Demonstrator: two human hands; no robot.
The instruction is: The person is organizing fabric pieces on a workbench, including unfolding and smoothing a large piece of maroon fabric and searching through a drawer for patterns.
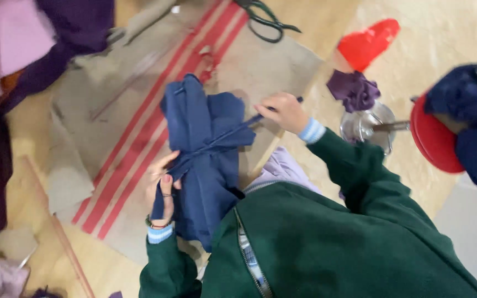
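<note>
Both hands on blue cloth [205,149]: left hand [163,185] below, right hand [284,111] upper right.

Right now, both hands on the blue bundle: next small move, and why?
Probably pull the right hand further out, to tighten. A thin blue strip runs taut from its grip across the folded blue cloth bundle to the left hand, which pinches the other end and steadies the bundle. No finished knot shows.
</note>
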